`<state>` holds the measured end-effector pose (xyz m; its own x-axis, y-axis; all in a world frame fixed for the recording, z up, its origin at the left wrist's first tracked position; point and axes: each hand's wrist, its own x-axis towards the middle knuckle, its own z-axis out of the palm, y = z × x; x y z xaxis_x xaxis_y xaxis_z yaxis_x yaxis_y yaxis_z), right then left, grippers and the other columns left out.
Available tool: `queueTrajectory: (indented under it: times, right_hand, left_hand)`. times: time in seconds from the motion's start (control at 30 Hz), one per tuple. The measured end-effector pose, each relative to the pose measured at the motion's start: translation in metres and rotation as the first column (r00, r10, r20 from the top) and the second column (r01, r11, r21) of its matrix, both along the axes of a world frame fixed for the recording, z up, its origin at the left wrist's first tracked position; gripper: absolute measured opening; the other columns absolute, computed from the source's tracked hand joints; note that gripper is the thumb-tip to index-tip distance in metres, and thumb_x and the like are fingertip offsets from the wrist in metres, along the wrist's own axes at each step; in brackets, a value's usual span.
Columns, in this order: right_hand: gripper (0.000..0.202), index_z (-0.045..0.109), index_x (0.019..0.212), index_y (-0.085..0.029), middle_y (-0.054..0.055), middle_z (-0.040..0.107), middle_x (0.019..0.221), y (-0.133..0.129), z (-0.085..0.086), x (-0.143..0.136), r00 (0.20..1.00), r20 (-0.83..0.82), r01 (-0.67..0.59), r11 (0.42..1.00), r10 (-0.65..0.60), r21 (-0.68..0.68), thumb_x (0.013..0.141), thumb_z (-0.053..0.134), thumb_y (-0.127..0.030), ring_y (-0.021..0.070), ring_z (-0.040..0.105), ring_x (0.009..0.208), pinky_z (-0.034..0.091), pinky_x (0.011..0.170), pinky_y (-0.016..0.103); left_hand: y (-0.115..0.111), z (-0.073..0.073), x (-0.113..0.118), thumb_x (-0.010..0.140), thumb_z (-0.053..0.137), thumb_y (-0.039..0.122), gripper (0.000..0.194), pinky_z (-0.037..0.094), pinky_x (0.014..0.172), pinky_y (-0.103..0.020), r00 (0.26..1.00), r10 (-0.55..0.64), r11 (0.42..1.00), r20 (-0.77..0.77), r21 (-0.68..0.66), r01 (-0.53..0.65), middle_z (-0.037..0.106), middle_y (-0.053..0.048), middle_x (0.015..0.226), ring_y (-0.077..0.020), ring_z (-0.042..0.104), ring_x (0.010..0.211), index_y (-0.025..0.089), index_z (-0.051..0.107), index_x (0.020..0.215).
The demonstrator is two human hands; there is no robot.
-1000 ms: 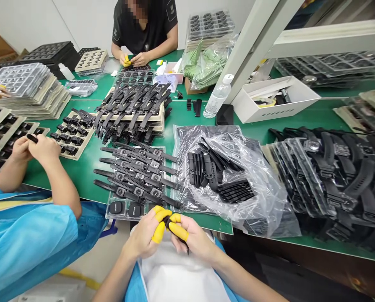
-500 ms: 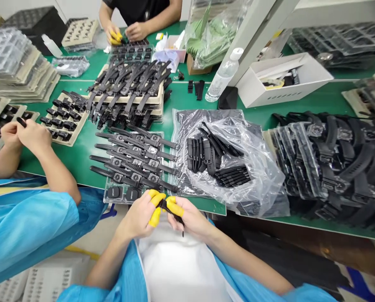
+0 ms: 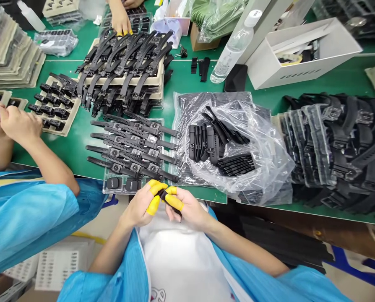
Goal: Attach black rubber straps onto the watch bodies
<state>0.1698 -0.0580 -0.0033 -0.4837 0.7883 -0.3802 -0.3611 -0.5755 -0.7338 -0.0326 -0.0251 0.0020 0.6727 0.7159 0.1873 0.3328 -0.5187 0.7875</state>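
In front of my chest, both hands pinch a small black watch strap (image 3: pixel 162 194); the fingers cover most of it, so I cannot tell whether a watch case is joined to it. My left hand (image 3: pixel 145 204) holds one end between thumb and index finger, in yellow finger cots. My right hand (image 3: pixel 187 205), also with yellow cots, grips the other part. Just beyond my hands, a clear tray (image 3: pixel 107 187) holds rows of black watches (image 3: pixel 135 153), straps spread, and two square black pieces at its near edge. An open plastic bag (image 3: pixel 263 167) with black straps (image 3: pixel 238 164) lies to the right.
Stacked trays of watches (image 3: pixel 124 71) stand behind. More watches (image 3: pixel 341 151) are piled at right. A water bottle (image 3: pixel 236 48), a white box (image 3: pixel 303 63) and a binder clip (image 3: pixel 181 51) sit farther back. A co-worker's hands (image 3: pixel 20 126) work at left; another person's hand (image 3: pixel 121 19) reaches in opposite.
My view has tilted down and shifted slightly. My hands still hold the strap close together; its hanging end no longer shows below my right hand. The person opposite has reached toward the stacked watches.
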Motion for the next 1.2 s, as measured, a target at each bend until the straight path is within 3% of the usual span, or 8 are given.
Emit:
queueTrajectory:
  times: [0.13, 0.37, 0.7, 0.77, 0.93, 1.03, 1.13, 1.2]
  right_hand:
    - [0.051, 0.055, 0.09, -0.022, -0.003, 0.066, 0.054, 0.0, -0.001, 0.0, 0.999, 0.0, 0.036, 0.999, -0.036, -0.031, 0.09, 0.065, -0.071, 0.0086, 0.04, 0.036, 0.027, 0.04, 0.023]
    - [0.049, 0.055, 0.09, -0.02, -0.002, 0.067, 0.055, 0.003, 0.0, 0.0, 1.0, -0.011, -0.016, 0.998, 0.015, -0.056, 0.092, 0.065, -0.068, 0.008, 0.04, 0.036, 0.028, 0.039, 0.022]
    - [0.052, 0.055, 0.092, -0.02, -0.002, 0.068, 0.055, 0.002, 0.0, -0.001, 1.0, 0.007, -0.027, 0.998, 0.027, -0.059, 0.09, 0.065, -0.072, 0.0088, 0.042, 0.035, 0.029, 0.039, 0.022]
    - [0.053, 0.055, 0.093, -0.021, -0.002, 0.068, 0.055, 0.001, 0.0, -0.002, 1.0, 0.004, -0.024, 0.998, 0.024, -0.053, 0.09, 0.066, -0.072, 0.0089, 0.042, 0.035, 0.029, 0.039, 0.022]
    - [0.053, 0.055, 0.093, -0.021, -0.002, 0.069, 0.057, -0.001, 0.003, -0.005, 1.0, 0.018, -0.011, 1.0, 0.011, 0.0, 0.088, 0.067, -0.072, 0.0095, 0.044, 0.037, 0.03, 0.043, 0.023]
    - [0.053, 0.053, 0.09, -0.022, -0.002, 0.068, 0.057, 0.0, 0.003, -0.006, 0.999, 0.032, -0.001, 1.0, 0.001, 0.005, 0.088, 0.066, -0.073, 0.0095, 0.044, 0.036, 0.029, 0.042, 0.024]
    - [0.052, 0.052, 0.091, -0.023, -0.004, 0.066, 0.057, 0.003, 0.003, -0.005, 1.0, 0.028, 0.014, 1.0, -0.015, 0.013, 0.089, 0.065, -0.073, 0.0096, 0.044, 0.038, 0.03, 0.043, 0.024]
    - [0.052, 0.052, 0.093, -0.023, -0.007, 0.062, 0.055, 0.005, 0.004, -0.004, 0.999, 0.026, 0.029, 0.998, -0.031, 0.047, 0.088, 0.066, -0.074, 0.0098, 0.044, 0.04, 0.032, 0.045, 0.024]
  left_hand:
    - [-0.003, -0.002, 0.003, 0.104, 0.037, 0.022, 0.05, 0.054, 0.101, -0.045, 0.999, 0.027, 0.999, -0.031, 0.036, -0.026, 0.061, -0.018, 0.132, -0.0298, 0.059, 0.123, 0.017, 0.043, 0.154]
    - [0.002, 0.012, 0.002, 0.098, 0.047, 0.024, 0.043, 0.055, 0.098, -0.046, 0.96, 0.017, 0.994, -0.279, 0.108, 0.014, 0.064, -0.015, 0.117, -0.0292, 0.06, 0.11, 0.015, 0.058, 0.139]
    - [0.002, 0.01, -0.001, 0.099, 0.044, 0.024, 0.043, 0.055, 0.097, -0.047, 0.96, -0.008, 0.994, -0.279, 0.103, 0.039, 0.064, -0.017, 0.117, -0.0308, 0.059, 0.112, 0.013, 0.057, 0.139]
    - [0.001, 0.007, -0.002, 0.101, 0.044, 0.024, 0.043, 0.056, 0.095, -0.045, 0.968, -0.002, 0.995, -0.253, 0.1, 0.029, 0.065, -0.017, 0.118, -0.0302, 0.06, 0.112, 0.013, 0.056, 0.14]
    - [-0.001, 0.001, -0.005, 0.105, 0.037, 0.023, 0.049, 0.055, 0.099, -0.043, 1.0, -0.008, 1.0, -0.024, -0.005, 0.008, 0.064, -0.016, 0.129, -0.0279, 0.062, 0.118, 0.018, 0.046, 0.153]
    - [-0.003, -0.002, -0.006, 0.106, 0.039, 0.026, 0.051, 0.053, 0.103, -0.044, 1.0, 0.007, 0.999, -0.004, -0.053, -0.007, 0.062, -0.017, 0.135, -0.0287, 0.061, 0.123, 0.019, 0.043, 0.156]
    - [-0.004, -0.006, -0.007, 0.105, 0.049, 0.029, 0.051, 0.055, 0.101, -0.042, 0.995, 0.092, 0.994, 0.028, -0.062, -0.09, 0.065, -0.015, 0.131, -0.0264, 0.065, 0.119, 0.02, 0.043, 0.155]
    - [-0.005, -0.009, -0.005, 0.101, 0.059, 0.027, 0.041, 0.057, 0.093, -0.037, 0.977, 0.182, 0.983, 0.116, -0.044, -0.178, 0.07, -0.01, 0.117, -0.0221, 0.068, 0.106, 0.023, 0.054, 0.142]
